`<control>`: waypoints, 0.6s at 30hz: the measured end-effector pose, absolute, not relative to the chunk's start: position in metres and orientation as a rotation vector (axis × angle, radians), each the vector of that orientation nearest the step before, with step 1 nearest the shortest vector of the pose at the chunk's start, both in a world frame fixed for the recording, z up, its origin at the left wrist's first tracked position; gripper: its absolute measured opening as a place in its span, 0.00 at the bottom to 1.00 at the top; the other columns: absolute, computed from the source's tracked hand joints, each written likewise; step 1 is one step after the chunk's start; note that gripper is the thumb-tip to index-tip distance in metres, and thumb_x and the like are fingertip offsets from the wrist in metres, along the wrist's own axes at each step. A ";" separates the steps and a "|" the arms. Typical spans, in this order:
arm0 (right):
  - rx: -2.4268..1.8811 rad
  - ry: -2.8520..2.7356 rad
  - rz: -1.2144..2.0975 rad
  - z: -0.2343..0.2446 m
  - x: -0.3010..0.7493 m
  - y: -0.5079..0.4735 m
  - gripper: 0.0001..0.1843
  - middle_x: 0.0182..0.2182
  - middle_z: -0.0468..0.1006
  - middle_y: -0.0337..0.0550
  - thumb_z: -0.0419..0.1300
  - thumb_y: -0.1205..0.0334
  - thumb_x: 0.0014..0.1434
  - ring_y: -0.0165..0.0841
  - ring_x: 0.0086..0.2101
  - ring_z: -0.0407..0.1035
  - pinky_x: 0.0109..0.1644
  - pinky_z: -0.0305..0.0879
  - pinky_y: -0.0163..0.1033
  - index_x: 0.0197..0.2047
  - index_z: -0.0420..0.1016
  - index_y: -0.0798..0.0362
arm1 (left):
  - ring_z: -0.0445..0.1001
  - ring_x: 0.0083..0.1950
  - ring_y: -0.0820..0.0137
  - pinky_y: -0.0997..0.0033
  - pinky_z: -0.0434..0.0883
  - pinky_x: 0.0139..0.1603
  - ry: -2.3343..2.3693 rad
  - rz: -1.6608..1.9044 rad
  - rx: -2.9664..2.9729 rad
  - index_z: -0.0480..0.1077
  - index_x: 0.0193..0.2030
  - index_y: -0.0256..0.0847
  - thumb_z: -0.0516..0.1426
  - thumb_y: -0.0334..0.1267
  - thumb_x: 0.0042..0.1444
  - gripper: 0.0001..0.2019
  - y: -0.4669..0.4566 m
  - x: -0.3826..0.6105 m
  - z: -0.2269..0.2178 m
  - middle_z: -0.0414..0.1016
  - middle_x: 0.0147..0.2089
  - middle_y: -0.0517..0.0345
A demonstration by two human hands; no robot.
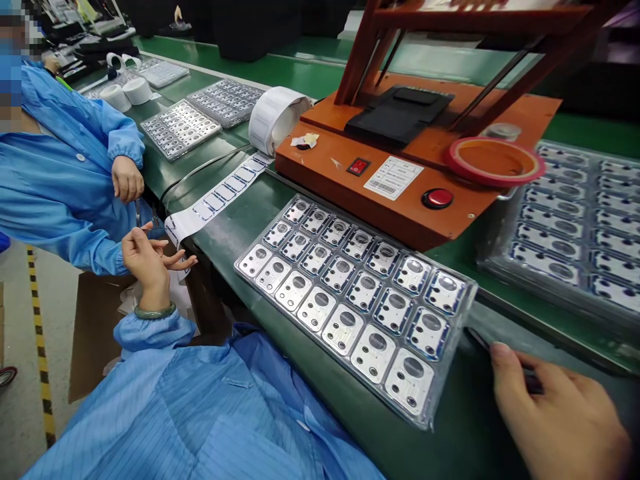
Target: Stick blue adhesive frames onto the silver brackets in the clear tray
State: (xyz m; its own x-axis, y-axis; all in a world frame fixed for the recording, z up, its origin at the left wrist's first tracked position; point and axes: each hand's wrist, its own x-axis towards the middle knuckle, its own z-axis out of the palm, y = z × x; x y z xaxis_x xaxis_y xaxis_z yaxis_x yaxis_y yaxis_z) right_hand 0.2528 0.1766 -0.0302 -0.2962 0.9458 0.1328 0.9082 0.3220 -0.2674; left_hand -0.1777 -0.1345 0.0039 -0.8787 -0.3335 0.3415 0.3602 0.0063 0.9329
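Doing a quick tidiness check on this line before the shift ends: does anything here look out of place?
Yes: a crumpled paper scrap lies on the orange machine, beside the white label roll. It looks like stray litter, not part of the setup.

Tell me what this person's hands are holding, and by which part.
The right hand grips a thin dark tool, perhaps tweezers, by its near end; the fingers partly hide the hold. The open left hand holds nothing.
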 end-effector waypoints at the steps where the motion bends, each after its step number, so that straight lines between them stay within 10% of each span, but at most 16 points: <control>1: -1.660 -2.327 0.198 -0.030 0.253 0.176 0.23 0.34 0.70 0.49 0.45 0.40 0.59 0.49 0.40 0.70 0.34 0.63 0.48 0.35 0.71 0.47 | 0.68 0.19 0.82 0.81 0.66 0.15 -1.825 -1.935 -0.030 0.61 0.37 0.40 0.53 0.49 0.59 0.13 -0.134 -0.178 0.002 0.75 0.44 0.55; 7: -1.562 -2.308 0.225 -0.029 0.252 0.176 0.19 0.31 0.71 0.53 0.48 0.41 0.57 0.49 0.37 0.69 0.30 0.62 0.49 0.32 0.70 0.44 | 0.80 0.36 0.69 0.70 0.78 0.25 -1.820 -2.127 -0.010 0.59 0.41 0.44 0.55 0.54 0.57 0.17 -0.130 -0.176 -0.003 0.73 0.44 0.56; 18: -1.139 -2.346 -0.005 -0.024 0.248 0.186 0.26 0.25 0.74 0.56 0.46 0.37 0.62 0.42 0.26 0.66 0.24 0.56 0.46 0.31 0.74 0.45 | 0.80 0.31 0.70 0.77 0.74 0.25 -1.739 -2.380 -0.133 0.62 0.38 0.42 0.59 0.52 0.55 0.17 -0.097 -0.138 0.014 0.77 0.34 0.59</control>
